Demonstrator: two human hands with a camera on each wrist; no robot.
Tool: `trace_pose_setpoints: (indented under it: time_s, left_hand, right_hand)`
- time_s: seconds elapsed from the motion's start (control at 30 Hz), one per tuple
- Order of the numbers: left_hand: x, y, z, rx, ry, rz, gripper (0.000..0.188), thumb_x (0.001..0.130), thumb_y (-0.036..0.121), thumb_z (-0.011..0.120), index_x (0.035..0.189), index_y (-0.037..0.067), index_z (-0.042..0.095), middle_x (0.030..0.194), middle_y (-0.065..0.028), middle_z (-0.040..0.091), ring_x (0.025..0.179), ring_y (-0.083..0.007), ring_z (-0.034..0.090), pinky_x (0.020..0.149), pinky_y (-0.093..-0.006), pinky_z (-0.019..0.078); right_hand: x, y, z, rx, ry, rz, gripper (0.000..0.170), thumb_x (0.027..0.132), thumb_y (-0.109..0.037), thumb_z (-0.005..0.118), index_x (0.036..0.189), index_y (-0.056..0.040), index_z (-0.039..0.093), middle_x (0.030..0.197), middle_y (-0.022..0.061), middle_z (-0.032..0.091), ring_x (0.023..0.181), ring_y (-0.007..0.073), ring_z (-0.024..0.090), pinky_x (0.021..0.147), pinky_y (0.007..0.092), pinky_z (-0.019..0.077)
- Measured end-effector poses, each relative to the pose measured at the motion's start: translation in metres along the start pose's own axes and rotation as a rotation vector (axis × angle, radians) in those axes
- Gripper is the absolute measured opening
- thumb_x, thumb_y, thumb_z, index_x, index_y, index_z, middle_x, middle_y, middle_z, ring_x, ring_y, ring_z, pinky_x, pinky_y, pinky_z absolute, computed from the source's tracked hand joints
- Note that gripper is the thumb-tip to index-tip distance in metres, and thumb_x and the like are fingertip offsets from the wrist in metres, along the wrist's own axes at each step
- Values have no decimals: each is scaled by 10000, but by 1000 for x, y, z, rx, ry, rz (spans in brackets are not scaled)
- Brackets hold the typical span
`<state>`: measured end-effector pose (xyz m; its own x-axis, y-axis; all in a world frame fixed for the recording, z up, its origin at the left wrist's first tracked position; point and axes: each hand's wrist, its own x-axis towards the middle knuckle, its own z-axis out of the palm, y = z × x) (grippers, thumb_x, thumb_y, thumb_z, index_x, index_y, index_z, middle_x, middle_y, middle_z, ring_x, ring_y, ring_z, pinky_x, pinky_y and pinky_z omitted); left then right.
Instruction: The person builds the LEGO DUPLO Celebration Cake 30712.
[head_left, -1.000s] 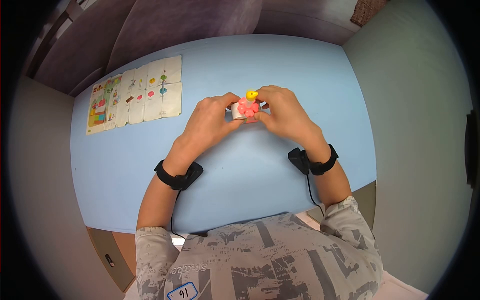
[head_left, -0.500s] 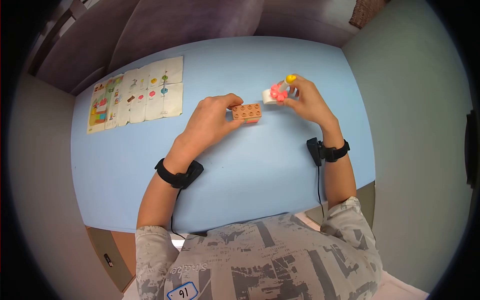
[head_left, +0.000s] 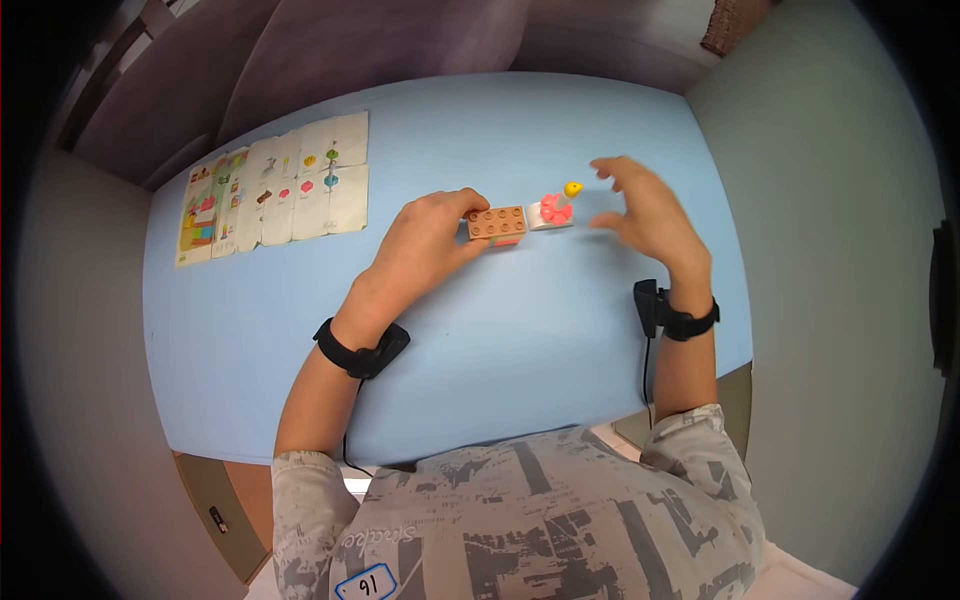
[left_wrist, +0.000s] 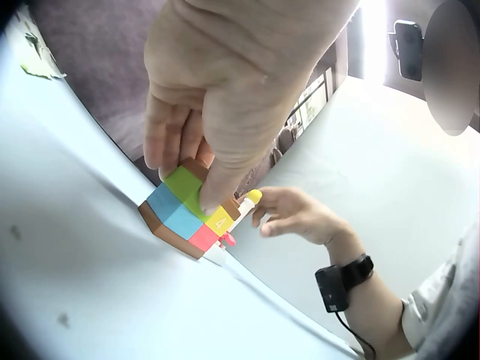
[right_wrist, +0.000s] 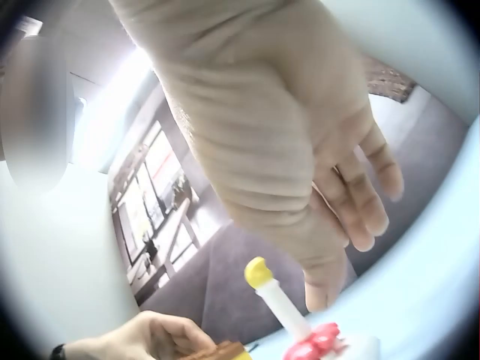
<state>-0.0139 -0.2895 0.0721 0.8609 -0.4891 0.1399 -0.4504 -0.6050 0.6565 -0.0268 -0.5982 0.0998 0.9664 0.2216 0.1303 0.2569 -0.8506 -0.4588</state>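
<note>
My left hand (head_left: pixel 422 235) grips a block stack of toy building bricks (head_left: pixel 497 222), thumb on one side and fingers on the other. Brown studded brick tops the stack; in the left wrist view its side shows green, blue, yellow and pink bricks (left_wrist: pixel 176 214) above a brown bottom one. Just right of it on the table stands a white brick (head_left: pixel 551 220) bearing a pink flower piece (right_wrist: pixel 313 343) and a white candle (right_wrist: pixel 281 306) with a yellow flame tip. Beyond the candle, my right hand (head_left: pixel 650 218) is spread and holds nothing, its fingers apart from the candle.
A creased, unfolded instruction sheet (head_left: pixel 275 190) with brick pictures lies at the left back of the blue table (head_left: pixel 450 380). Grey panels (head_left: pixel 830 250) flank the table on both sides. Black cameras (head_left: pixel 648 308) with cables are strapped to both wrists.
The right hand lifted the white brick with flower and candle off the brown-topped stack, set it down to the right, then let go and drew away rightward. The left hand stayed on the stack.
</note>
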Motion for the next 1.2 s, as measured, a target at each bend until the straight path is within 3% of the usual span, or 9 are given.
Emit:
trace_pose_setpoints:
  time_s: [0.03,0.13,0.2,0.23,0.37,0.77,0.9,1.1,1.2]
  left_hand:
    - [0,0,1,10,1,10,333,880,123,851,1180,6,764,1141,-157,810,1015,-329,777,974,-413,628]
    - [1,6,-2,42,-35,-40,337,871,113,861,1171,7,751,1150,-153,810,1020,-337,776,975,-422,628]
    - [2,1,2,20,-16,-38,378,866,114,871,1199,12,722,1148,-158,809,1029,-344,776,971,-427,630]
    - [1,-1,4,13,-5,-43,400,864,115,875,1213,15,708,1147,-161,809,1034,-347,776,969,-429,631]
    - [-1,-5,5,-60,31,-21,490,862,123,886,1281,29,650,1142,-176,806,1048,-363,777,962,-433,634]
    - [0,1,6,-31,23,-22,482,858,114,886,1267,17,652,1173,-194,795,1088,-379,772,979,-437,632]
    - [-2,-2,5,-7,13,-1,419,870,112,871,1230,11,681,1168,-188,796,1090,-367,768,980,-435,623]
    - [0,5,3,51,-4,-3,346,874,114,859,1175,10,725,1150,-170,799,1057,-359,765,953,-433,606]
    - [-2,6,0,94,-8,7,342,868,116,859,1167,9,734,1133,-171,799,1043,-365,760,933,-437,601]
  right_hand:
    - [-1,-12,-15,-57,22,34,497,836,-169,901,1266,-13,709,1251,123,734,1078,308,697,889,435,578]
    - [-1,-47,-14,75,90,-229,454,846,-166,886,1240,-14,720,1213,109,736,1073,328,699,874,422,588]
    - [-1,-74,7,-11,77,-331,401,846,-183,884,1179,-20,731,1093,100,730,1063,325,697,862,417,588]
    - [4,-77,24,-29,79,-385,276,833,-133,869,1051,-16,745,979,105,705,1014,308,695,830,416,585]
    - [15,-79,64,-239,6,-349,127,780,17,805,891,-15,750,926,113,706,944,294,693,769,410,581]
    - [7,-88,53,-196,23,-281,119,823,1,798,931,-10,750,960,115,714,935,308,699,725,431,589]
    - [-18,-106,11,-186,-126,-229,187,800,-70,858,938,-12,746,1031,112,706,962,301,710,729,431,594]
    - [-41,-62,66,-269,-230,-236,273,759,-96,897,958,-5,733,1020,126,699,918,306,735,735,429,604]
    - [-40,-73,56,-197,-226,-170,314,750,-68,892,1005,-1,720,1023,135,699,895,309,733,739,437,602]
